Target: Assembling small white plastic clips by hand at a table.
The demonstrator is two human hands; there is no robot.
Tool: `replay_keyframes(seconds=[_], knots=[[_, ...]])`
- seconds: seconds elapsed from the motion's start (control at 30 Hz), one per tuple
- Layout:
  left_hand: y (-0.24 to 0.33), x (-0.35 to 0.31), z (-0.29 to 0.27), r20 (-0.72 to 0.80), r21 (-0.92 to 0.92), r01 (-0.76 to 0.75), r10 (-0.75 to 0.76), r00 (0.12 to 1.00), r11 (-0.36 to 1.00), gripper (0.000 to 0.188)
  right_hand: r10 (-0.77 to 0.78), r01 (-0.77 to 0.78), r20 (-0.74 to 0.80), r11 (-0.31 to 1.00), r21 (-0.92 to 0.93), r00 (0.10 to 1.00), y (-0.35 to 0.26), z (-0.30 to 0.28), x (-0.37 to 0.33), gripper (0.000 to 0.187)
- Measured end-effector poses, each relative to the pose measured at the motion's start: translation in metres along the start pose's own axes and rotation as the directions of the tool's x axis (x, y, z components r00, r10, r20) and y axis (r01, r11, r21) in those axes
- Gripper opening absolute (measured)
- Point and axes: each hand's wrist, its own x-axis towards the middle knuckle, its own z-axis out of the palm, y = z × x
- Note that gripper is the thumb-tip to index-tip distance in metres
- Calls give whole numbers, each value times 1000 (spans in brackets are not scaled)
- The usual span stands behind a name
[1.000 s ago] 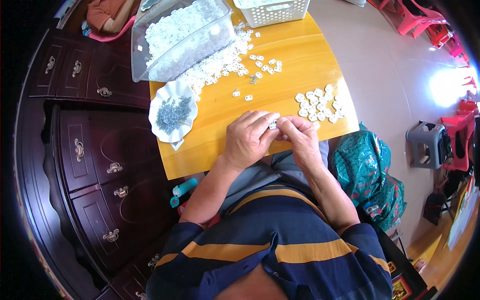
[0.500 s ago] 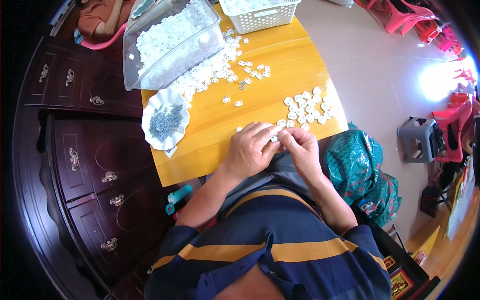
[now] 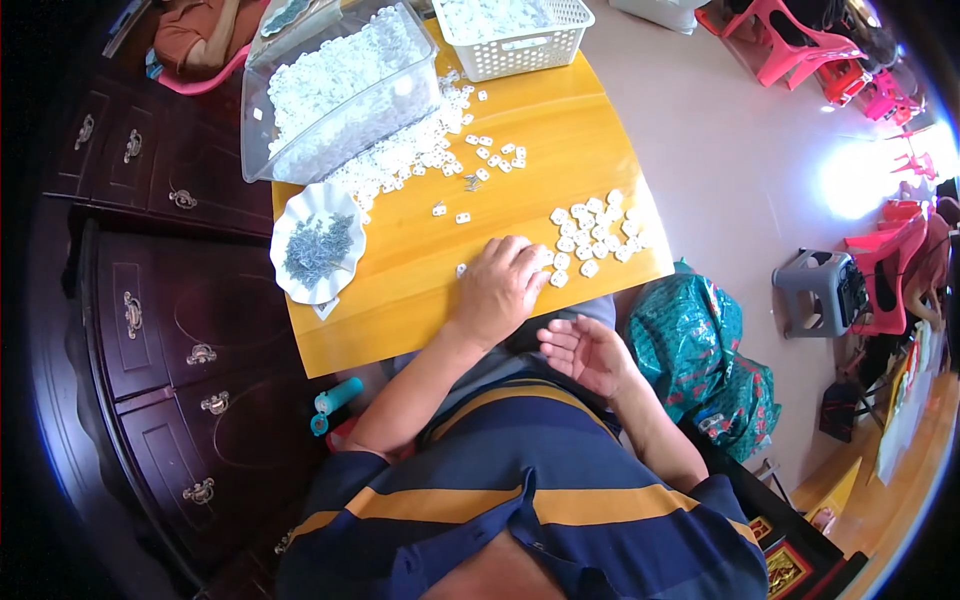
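Note:
My left hand [image 3: 500, 285] rests at the near edge of the yellow wooden table [image 3: 400, 290], back upward. Its fingers are bent and close together, and their tips are hidden, so whatever they hold cannot be made out. Beside its fingertips lies a group of small white plastic pieces with holes [image 3: 599, 249]. My right hand [image 3: 588, 358] is off the table edge above my lap, palm turned up, fingers stretched out, nothing in it. Farther left, a white scalloped bowl [image 3: 284, 262] holds small grey metal screws or nails [image 3: 320, 248].
A clear plastic bin [image 3: 335, 140] full of white pieces stands at the far left, with more spilled beside it. Behind is a white perforated basket [image 3: 515, 58]. A green bag [image 3: 690, 330] sits right of the table. Dark drawers [image 3: 150, 330] flank the left. Another person's arm [image 3: 215, 45] shows top left.
My hands have parted. The right hand has dropped down off the table edge and opened palm up, while the left stays at the edge near the white pieces. The view has shifted slightly.

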Motion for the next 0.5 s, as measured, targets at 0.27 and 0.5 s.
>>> replay_keyframes(seconds=[0.27, 0.5], knots=[[-2, -8, 20, 31, 36, -135, 134, 990, 990, 48, 0, -58, 306, 981, 183, 952, -4, 11, 38, 57], [5, -26, 20, 66, 58, -246, 242, 968, 967, 46, -15, -25, 195, 980, 197, 981, -6, 10, 41, 51]])
